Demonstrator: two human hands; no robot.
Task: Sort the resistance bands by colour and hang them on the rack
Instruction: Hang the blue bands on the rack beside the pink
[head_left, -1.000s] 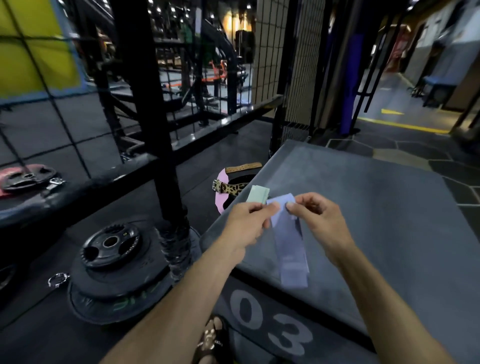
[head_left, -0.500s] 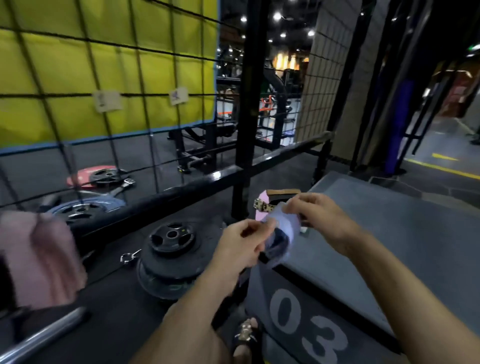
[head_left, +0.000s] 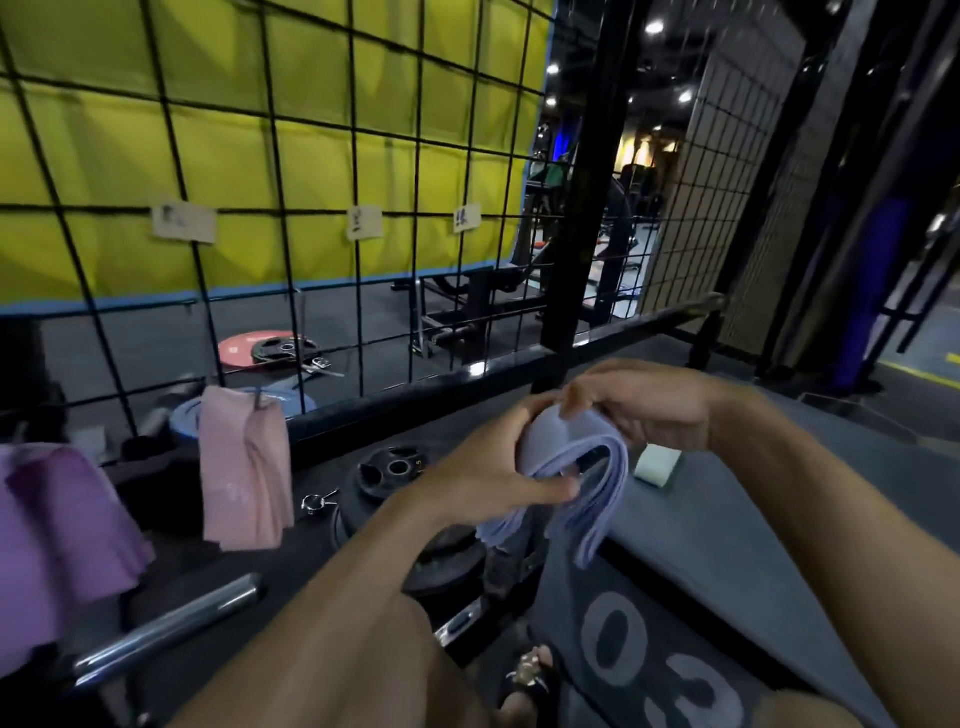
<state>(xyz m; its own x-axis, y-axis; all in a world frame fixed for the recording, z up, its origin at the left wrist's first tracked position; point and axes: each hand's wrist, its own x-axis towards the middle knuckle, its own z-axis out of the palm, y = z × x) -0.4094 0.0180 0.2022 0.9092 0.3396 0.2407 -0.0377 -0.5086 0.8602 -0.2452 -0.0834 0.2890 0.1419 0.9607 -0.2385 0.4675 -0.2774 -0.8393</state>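
Note:
A light blue resistance band (head_left: 597, 488) is held between both hands and arches open as a loop above the edge of the grey box. My left hand (head_left: 483, 473) pinches its near side with thumb and fingers. My right hand (head_left: 649, 405) holds its far top edge with curled fingers. A pale green band (head_left: 657, 465) lies folded on the grey box (head_left: 779, 519), just right of the blue one. A pink band (head_left: 244, 467) and a purple band (head_left: 57, 545) hang from the black wire grid rack (head_left: 358, 291) at the left.
Three paper labels (head_left: 363, 223) are clipped to the grid in front of a yellow wall. Weight plates (head_left: 395, 467) and a ring clip lie on the floor under the hands. A chrome bar (head_left: 166, 629) sticks out at lower left. A black upright post (head_left: 587, 208) stands behind the hands.
My view has swung left and up toward the grid rack. Both hands carried the blue band along and spread it from a flat hanging strip into an open loop.

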